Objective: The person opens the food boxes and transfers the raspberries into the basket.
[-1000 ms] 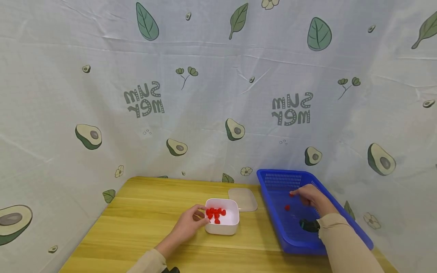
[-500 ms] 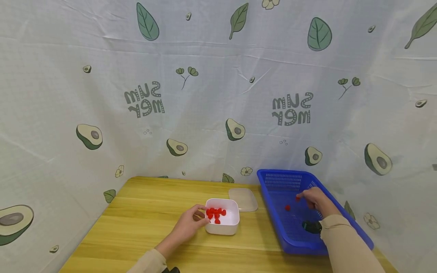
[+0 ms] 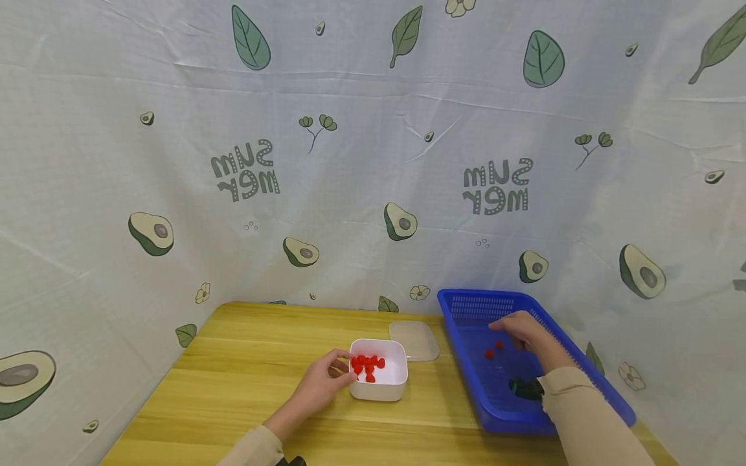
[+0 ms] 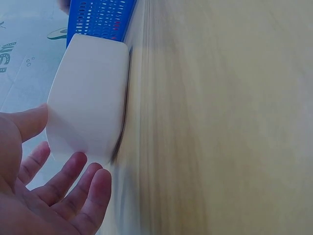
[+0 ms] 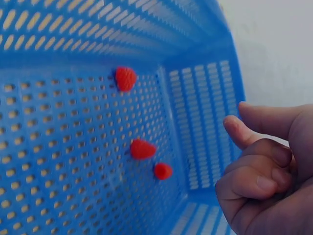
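Note:
My left hand (image 3: 323, 382) rests at the left side of a white square box (image 3: 389, 393), thumb and fingertips touching its wall. In the left wrist view the fingers are spread and lightly bent at the box's near end. Several small red berries (image 3: 370, 369) lie inside the box. Over the blue basket (image 3: 486, 417) hangs my right hand (image 3: 527, 333), thumb and forefinger extended, the other fingers folded in. Nothing shows between thumb and forefinger. On the basket floor, the right wrist view shows three berries: one upper berry (image 5: 125, 79), one pointed berry (image 5: 142, 149) and one round berry (image 5: 163, 171).
A translucent lid (image 3: 414, 341) lies on the wooden table (image 3: 250, 362) behind the box, near the basket. The basket has raised slotted walls around the right hand. A printed sheet (image 3: 350, 168) hangs behind and beside the table.
My right hand shifted right and then back left over the basket. A berry by its fingertips changed place and now lies nearer the other one, apart from the fingers. My left hand stayed still.

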### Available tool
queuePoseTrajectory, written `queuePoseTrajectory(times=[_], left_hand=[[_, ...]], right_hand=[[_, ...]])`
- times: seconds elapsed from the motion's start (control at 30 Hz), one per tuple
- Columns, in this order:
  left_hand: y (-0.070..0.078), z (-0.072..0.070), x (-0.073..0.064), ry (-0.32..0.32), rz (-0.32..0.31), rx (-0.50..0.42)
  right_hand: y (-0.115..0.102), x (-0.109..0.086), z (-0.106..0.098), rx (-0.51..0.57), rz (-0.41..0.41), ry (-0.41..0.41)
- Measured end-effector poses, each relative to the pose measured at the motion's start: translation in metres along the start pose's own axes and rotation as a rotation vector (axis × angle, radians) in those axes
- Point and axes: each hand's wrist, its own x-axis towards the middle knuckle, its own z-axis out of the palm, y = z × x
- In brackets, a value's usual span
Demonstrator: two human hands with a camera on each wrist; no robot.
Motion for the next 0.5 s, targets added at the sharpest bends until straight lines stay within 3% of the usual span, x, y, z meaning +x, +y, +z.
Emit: queuePoseTrajectory(times=[0.5], left_hand=[[0.002,-0.001,0.000,0.008,0.011,-0.004]], right_hand=[[-0.048,-0.004,0.029,0.025,-0.116,-0.092]])
